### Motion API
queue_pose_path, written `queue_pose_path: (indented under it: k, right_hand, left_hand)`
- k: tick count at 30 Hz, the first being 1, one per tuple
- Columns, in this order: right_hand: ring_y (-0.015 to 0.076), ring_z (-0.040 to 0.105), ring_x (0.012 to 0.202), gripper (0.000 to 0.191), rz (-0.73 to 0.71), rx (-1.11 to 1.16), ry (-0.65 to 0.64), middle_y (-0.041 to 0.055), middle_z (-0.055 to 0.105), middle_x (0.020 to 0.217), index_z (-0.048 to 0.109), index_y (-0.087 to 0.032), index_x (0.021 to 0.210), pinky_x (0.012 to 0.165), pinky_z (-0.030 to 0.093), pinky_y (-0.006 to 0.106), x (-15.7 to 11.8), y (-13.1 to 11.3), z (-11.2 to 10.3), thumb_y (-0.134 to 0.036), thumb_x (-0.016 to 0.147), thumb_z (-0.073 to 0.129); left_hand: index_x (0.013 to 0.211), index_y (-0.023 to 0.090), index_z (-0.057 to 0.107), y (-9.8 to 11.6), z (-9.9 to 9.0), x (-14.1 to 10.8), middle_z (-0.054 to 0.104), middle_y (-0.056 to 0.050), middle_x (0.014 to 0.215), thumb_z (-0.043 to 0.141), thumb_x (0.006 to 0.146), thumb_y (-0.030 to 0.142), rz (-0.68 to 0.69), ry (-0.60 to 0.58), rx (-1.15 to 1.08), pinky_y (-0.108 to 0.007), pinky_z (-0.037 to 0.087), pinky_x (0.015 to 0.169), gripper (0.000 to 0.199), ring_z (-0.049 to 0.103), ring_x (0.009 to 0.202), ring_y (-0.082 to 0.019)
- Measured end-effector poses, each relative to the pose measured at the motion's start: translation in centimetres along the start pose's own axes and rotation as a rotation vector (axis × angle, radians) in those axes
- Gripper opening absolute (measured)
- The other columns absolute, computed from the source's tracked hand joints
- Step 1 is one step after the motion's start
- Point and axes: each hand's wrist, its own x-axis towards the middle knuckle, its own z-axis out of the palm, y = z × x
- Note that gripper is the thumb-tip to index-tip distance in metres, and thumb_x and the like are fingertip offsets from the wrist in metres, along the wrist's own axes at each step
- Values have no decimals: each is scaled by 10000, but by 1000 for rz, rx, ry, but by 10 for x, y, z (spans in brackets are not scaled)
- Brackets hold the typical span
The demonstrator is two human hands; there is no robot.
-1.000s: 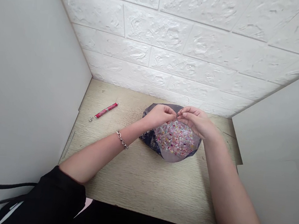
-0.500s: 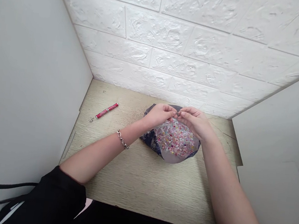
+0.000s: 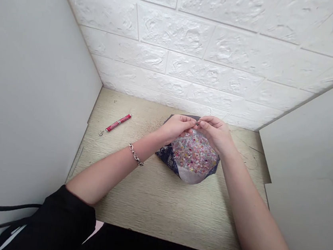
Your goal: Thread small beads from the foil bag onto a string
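Below the fingers, toward the wearer, the beads (image 3: 195, 154) lay on patterned cloth (image 3: 167, 157), similarly near left hand (image 3: 175, 127) and right hand (image 3: 218, 135); both hands' fingertips were pinched on a tiny piece (image 3: 197, 123), unidentifiable.

Soft daylight-like brightness leaves a sheen on the white wall (image 3: 177, 32), with wide-angle stretching toward the edges.

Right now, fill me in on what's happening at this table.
A person's left hand and right hand are pinched together over small pastel beads in a dark patterned bag or cloth. Whatever is between the fingertips is too small to make out. Off to the left, a slim red item lies on the table beside a little metallic piece.
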Motion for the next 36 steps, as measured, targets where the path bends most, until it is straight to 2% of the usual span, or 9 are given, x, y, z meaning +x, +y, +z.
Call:
queue_pose_path:
  k: [8, 15, 20, 24, 36]
  right_hand:
    - [84, 596, 614, 174, -9, -13, -8, -24, 641, 637, 629, -189, 704, 653, 481, 220, 1, 3, -1, -243, 573, 730]
    - [96, 582, 632, 190, -9, -82, -29, -18, 630, 645, 623, -194, 741, 682, 475, 255, 3, 7, -2, -276, 593, 710]
    - [90, 572, 619, 205, 28, 29, 37, -29, 609, 640, 606, -199, 694, 714, 479, 265, 0, 2, 4, -266, 548, 733]
    - [85, 575, 617, 201, 37, 91, 43, -37, 609, 665, 605, -206, 699, 699, 486, 257, -1, 1, 4, -256, 554, 733]
    - [80, 565, 610, 215, 60, 60, 29, -39, 604, 620, 605, -206, 689, 697, 479, 247, 1, 4, 4, -256, 532, 743]
  left_hand:
    - [641, 96, 557, -2, -1, 0, 533, 0, 653, 554, 708, 173, -7, -18, -28, -141, 196, 373, 102, 394, 464, 5]
    - [670, 94, 587, -3, -1, 0, 541, 0, 663, 562, 704, 130, -80, -59, -168, -142, 180, 378, 55, 410, 479, 11]
    - [687, 99, 590, -2, -1, 0, 548, -5, 674, 541, 731, 132, -114, -51, -228, -139, 198, 384, 74, 427, 499, 8]
    - [673, 96, 576, -1, 0, 0, 545, -4, 677, 524, 741, 118, -124, -38, -237, -138, 199, 386, 88, 427, 504, 8]
    - [676, 88, 584, -2, 0, 0, 525, 0, 646, 539, 730, 122, -107, -62, -238, -138, 191, 387, 78, 420, 495, 6]
